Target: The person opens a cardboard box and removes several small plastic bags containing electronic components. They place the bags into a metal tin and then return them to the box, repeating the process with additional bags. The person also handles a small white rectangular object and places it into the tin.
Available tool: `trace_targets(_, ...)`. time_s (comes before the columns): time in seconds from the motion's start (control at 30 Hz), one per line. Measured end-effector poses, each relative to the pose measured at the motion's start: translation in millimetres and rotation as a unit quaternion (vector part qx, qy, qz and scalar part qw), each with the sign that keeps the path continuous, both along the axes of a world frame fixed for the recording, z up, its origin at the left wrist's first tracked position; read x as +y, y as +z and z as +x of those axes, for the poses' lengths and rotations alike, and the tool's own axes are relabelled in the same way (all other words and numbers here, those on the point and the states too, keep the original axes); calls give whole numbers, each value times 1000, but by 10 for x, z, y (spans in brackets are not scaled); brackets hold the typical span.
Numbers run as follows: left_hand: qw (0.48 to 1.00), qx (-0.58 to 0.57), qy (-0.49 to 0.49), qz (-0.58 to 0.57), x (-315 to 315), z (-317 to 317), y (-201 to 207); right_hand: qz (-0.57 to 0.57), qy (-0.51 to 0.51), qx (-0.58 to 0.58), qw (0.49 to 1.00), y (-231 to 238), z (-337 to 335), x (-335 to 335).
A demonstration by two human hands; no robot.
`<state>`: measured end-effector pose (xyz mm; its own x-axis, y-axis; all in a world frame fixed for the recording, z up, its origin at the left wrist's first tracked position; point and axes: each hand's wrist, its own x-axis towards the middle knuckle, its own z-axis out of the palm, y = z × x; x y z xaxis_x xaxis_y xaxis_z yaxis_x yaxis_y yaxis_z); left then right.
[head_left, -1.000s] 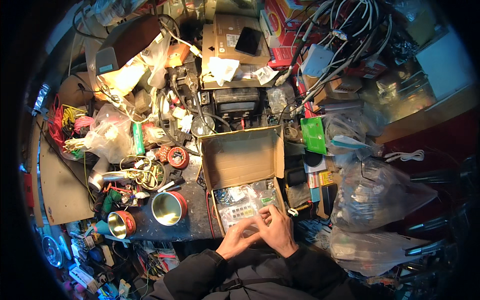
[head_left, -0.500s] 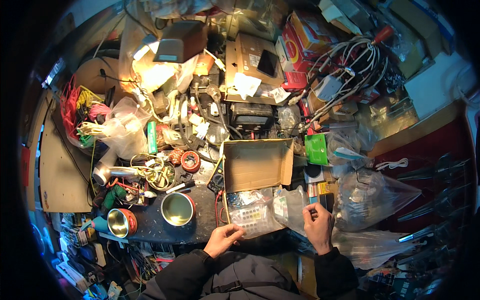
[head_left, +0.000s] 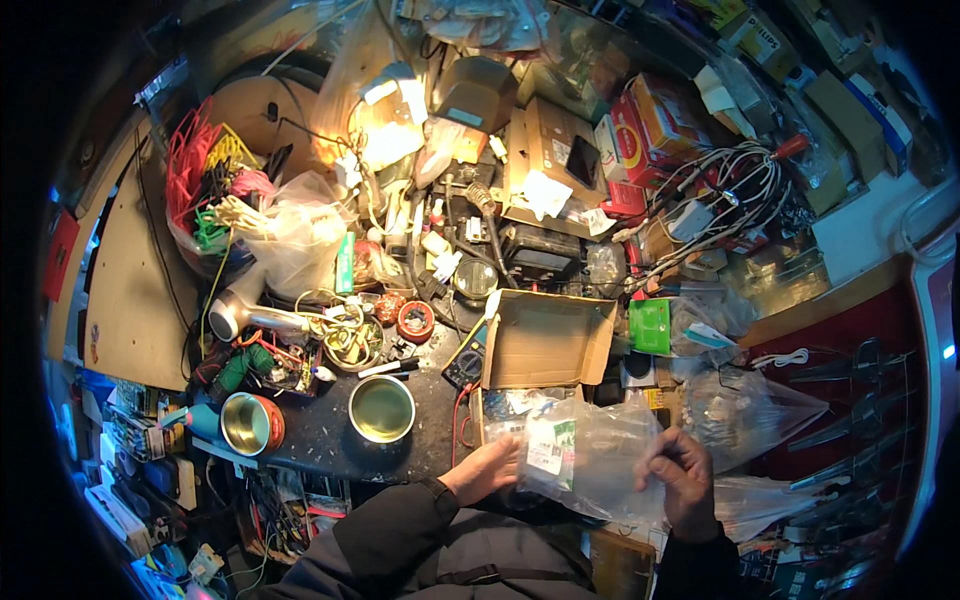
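One clear plastic bag with a white-and-green label is spread over the near edge of an open cardboard box. Its right side is pinched in the right hand; its left end is met by the left hand, whose grip cannot be judged closed or open. On the tabletop, a red tin is seen farther left.

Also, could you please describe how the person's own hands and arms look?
Both the left hand and right hand are bare, without gloves. The left sleeve and right sleeve are long and nearly black, reaching the wrists; I see no markings or cables on them.
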<state>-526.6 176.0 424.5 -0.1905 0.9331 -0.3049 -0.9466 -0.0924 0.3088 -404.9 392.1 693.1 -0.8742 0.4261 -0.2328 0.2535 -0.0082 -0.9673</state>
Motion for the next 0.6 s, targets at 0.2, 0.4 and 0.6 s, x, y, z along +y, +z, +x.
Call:
trace_targets(0.2, 997, 9, 76, 15, -494, -74, 358, -31, 15, -49, 998, -267, 9, 163)
trace_targets(0.4, 985, 102, 115, -84, -925, -64, 599, -4, 25, -60, 998, -556, -151, -20)
trace_targets(0.6, 979, 94, 156, -95, -1127, -3, 494, 81, 4, -23, 996, -764, -367, -113)
